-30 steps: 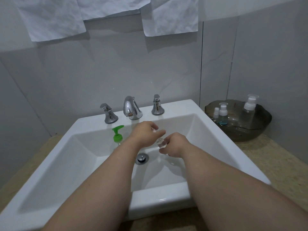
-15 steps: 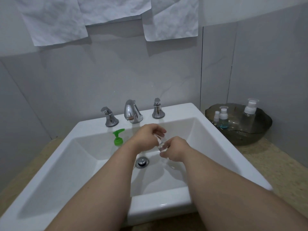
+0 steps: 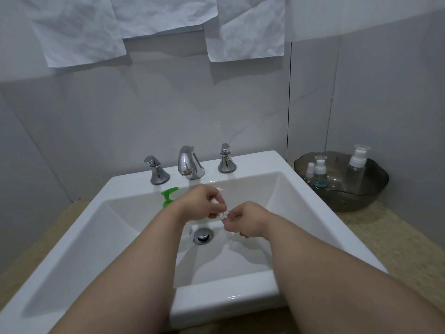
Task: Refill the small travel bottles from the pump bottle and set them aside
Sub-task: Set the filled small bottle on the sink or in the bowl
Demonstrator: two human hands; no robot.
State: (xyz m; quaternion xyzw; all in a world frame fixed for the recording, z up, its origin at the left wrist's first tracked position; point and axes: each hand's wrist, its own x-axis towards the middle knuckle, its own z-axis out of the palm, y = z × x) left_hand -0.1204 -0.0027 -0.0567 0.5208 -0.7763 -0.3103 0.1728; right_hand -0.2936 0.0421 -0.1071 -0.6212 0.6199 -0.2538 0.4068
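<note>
Hands edged slightly nearer and closer together over the sink [image 3: 243, 162] basin. Tiny clear travel bottle [image 3: 223, 214] sits between them: left hand [image 3: 204, 204] fingers pinch its top, right hand [image 3: 246, 220] fingers curl round its body. Green-headed pump bottle [image 3: 168, 198] stands left, in basin.

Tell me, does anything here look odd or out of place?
Two things: the green-topped pump bottle stands inside the sink basin, partly hidden behind the left arm, not on the counter; and crumpled paper sheets hang on the wall above. No spill shows.
</note>
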